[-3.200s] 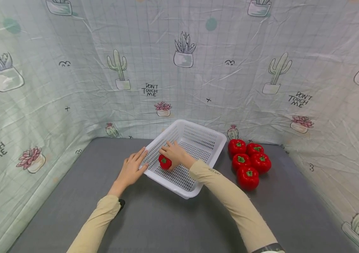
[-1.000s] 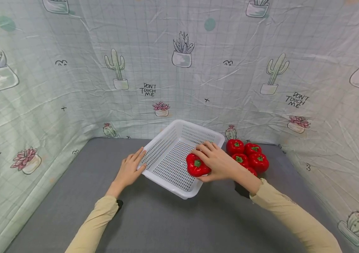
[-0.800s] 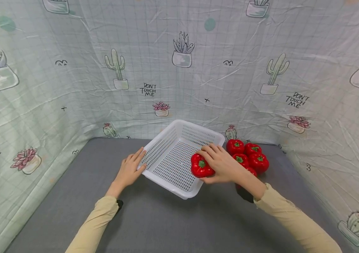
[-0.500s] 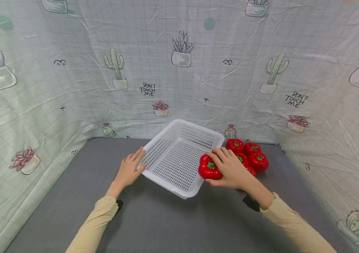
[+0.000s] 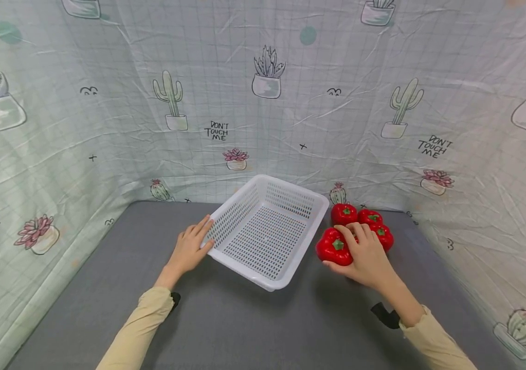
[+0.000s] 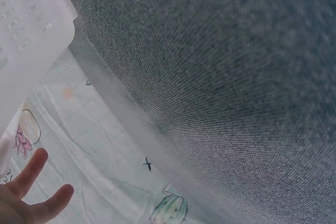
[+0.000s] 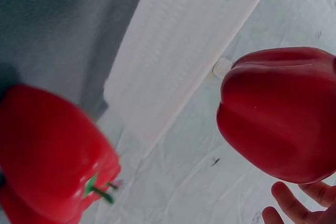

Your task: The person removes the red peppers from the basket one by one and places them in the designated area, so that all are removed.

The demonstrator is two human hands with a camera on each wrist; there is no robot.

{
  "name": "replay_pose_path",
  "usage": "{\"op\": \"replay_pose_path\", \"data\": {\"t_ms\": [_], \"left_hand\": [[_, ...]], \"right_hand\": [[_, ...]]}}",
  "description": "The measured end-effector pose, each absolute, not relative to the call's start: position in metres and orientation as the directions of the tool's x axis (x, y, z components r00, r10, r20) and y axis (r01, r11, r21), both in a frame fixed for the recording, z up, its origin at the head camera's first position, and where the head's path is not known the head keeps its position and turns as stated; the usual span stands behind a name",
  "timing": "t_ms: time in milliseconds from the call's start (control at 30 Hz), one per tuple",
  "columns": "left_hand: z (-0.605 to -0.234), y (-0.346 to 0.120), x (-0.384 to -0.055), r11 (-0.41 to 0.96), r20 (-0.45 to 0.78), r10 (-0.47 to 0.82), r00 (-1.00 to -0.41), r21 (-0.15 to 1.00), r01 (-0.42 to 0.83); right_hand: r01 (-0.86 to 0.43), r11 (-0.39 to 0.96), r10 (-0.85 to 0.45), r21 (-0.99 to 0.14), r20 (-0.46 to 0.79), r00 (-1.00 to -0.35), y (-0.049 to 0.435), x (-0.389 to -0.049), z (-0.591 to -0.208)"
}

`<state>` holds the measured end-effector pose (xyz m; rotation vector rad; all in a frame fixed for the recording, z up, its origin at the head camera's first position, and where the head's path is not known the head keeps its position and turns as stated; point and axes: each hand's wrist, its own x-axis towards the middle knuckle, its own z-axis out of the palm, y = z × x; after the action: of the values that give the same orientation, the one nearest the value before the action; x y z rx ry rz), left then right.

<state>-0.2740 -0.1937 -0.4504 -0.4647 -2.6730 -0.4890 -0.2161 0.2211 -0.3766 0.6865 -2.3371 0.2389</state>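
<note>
My right hand (image 5: 368, 257) grips a red bell pepper (image 5: 333, 247) with a green stem, its thumb in front and fingers over the far side. That bell pepper (image 7: 278, 116) fills the right side of the right wrist view, above several fingertips. Just behind the hand sit more red bell peppers (image 5: 344, 213), some partly hidden by it. My left hand (image 5: 190, 249) rests with extended fingers against the left corner rim of a white perforated plastic basket (image 5: 263, 241). In the left wrist view, two fingers (image 6: 52, 203) show beside the basket's edge.
A grey cloth-covered table (image 5: 239, 329) lies beneath everything. A hanging sheet (image 5: 225, 103) printed with cacti encloses the back and sides. Another pepper (image 7: 52, 153) stands at the left of the right wrist view, near the basket's outer wall (image 7: 173, 40).
My right hand has lifted the bell pepper out of the basket and carried it right, past the rim, to the front of the other peppers. The left hand and basket have stayed put.
</note>
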Motion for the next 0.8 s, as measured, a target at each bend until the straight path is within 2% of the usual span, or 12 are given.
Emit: {"op": "replay_pose_path", "data": {"t_ms": [167, 467, 800], "left_hand": [[-0.450, -0.194, -0.274, 0.884, 0.419, 0.250, -0.873, 0.269, 0.382], [-0.449, -0.194, -0.276, 0.885, 0.415, 0.247, -0.875, 0.271, 0.378], [-0.449, -0.193, -0.275, 0.885, 0.416, 0.249, -0.874, 0.269, 0.380]], "right_hand": [[-0.509, 0.861, -0.371, -0.005, 0.678, -0.634, 0.238, -0.215, -0.381], [-0.456, 0.889, -0.316, -0.047, 0.658, -0.683, 0.265, -0.209, -0.390], [-0.335, 0.927, -0.126, -0.170, 0.699, -0.704, 0.291, -0.204, -0.395]]}}
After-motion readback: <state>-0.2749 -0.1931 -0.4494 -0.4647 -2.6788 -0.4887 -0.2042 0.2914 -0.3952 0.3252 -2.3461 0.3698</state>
